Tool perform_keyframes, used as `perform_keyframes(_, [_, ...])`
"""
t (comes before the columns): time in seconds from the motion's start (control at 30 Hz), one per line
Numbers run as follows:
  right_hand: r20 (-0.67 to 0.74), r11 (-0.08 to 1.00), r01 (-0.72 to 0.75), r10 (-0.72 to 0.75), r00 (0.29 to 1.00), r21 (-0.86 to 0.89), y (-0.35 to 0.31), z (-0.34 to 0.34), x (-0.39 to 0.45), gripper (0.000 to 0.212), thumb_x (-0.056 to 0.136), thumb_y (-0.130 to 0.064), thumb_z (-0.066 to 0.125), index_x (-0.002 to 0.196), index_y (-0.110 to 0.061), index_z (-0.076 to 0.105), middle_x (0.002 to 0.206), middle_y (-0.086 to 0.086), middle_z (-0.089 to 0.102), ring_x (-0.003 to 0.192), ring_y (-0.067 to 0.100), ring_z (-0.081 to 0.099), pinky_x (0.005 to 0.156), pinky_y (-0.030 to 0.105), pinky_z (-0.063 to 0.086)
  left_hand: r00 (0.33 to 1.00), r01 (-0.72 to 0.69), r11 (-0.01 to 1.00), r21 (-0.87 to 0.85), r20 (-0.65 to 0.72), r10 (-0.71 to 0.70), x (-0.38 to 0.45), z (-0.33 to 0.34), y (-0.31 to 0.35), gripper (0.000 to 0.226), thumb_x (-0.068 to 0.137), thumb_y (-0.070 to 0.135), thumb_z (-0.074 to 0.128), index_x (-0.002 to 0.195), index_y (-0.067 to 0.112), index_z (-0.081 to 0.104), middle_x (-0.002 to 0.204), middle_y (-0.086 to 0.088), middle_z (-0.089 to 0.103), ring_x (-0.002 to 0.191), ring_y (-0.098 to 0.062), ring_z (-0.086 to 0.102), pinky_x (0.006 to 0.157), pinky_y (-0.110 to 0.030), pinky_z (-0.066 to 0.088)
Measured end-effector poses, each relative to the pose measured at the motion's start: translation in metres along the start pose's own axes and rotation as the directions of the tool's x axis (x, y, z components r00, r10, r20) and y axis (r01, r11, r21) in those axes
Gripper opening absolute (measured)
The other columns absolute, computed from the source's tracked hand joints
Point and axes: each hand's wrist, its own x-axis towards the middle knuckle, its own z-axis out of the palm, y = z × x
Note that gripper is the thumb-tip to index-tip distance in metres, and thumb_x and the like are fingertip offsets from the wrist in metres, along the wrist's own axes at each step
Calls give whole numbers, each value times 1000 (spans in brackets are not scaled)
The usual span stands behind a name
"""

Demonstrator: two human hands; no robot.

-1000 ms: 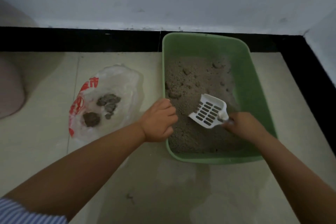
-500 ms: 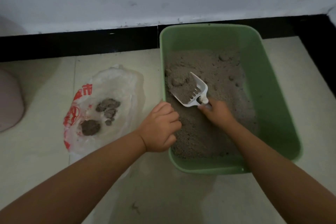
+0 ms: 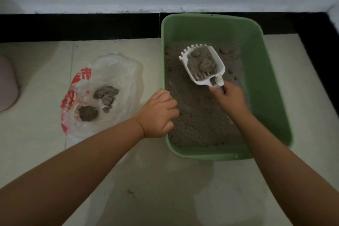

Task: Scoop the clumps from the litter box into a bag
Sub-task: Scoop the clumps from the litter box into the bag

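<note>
A green litter box [image 3: 269, 86] filled with grey litter stands on the floor by the wall. My right hand [image 3: 230, 99] grips the handle of a white slotted scoop [image 3: 190, 69], held above the litter and loaded with litter and clumps [image 3: 205, 64]. My left hand [image 3: 158, 113] is closed over the box's left rim. To the left lies an open clear plastic bag [image 3: 117, 71] with red print, holding several dark clumps [image 3: 104, 95].
A black skirting strip [image 3: 78, 27] and white wall run behind the box. A pale rounded object [image 3: 7, 86] sits at the far left edge. Light floor tiles [image 3: 165, 189] spread in front of the box and bag.
The scoop dug into the litter at the box's left side, then rose level, carrying litter and clumps. My left hand stayed on the rim.
</note>
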Motion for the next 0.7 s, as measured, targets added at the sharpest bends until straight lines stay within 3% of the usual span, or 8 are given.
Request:
perform_keyframes(0.13, [-34,999,-20,21,999,31,-2,-12,-15,4,91,-15,54,88,-14,56,62,-10,43,57,-3,37,42,-1,33,999,12,1000,8,46,-12,0,-4,4,25,66,20,38,52,5,53,55,-13,48,67,-23,29,74,-33,33])
perform_keyframes(0.2, [-37,999,-41,40,999,-18,3,-16,-20,17,91,-16,55,103,-6,62,63,-13,43,58,-3,37,44,4,33,998,10,1000,18,62,-11,0,-4,5,25,65,20,38,52,5,52,54,-12,47,67,-23,28,74,-32,32])
perform_keyframes(0.3, [-38,994,-111,110,993,-9,4,-24,-28,26,91,-16,55,108,2,62,69,-4,52,62,8,45,54,20,33,998,-6,999,49,70,2,-1,-5,4,24,64,21,38,51,6,52,53,-11,48,66,-22,28,74,-32,32])
perform_keyframes(0.37, [-45,992,-124,123,991,-26,1,-28,-33,26,91,-16,55,108,3,63,80,5,57,73,16,50,57,22,33,998,-18,996,82,62,12,3,-8,3,24,63,22,38,51,7,53,54,-10,49,66,-21,28,75,-33,33])
perform_keyframes(0.5, [-44,992,-121,119,992,-41,-7,-31,-40,24,90,-15,56,104,3,65,80,8,55,69,14,47,51,21,31,998,-4,989,147,55,-4,-3,-13,4,25,63,26,36,69,13,56,65,-7,59,77,-21,35,90,-39,28])
perform_keyframes(0.63, [-8,993,-77,77,997,-94,-21,-29,-44,13,90,-17,55,91,-7,64,67,4,53,66,17,46,52,23,31,974,225,958,180,-7,-227,-22,-34,-10,33,65,29,39,94,16,47,88,-12,67,95,-25,45,96,-43,24])
perform_keyframes(0.7, [32,994,-30,34,999,-108,-32,-27,-46,16,90,-16,55,74,-14,55,57,-4,45,55,12,41,47,22,28,886,456,850,266,-49,-460,-32,-57,-23,43,65,27,39,102,10,52,100,-19,65,102,-33,56,99,-47,30])
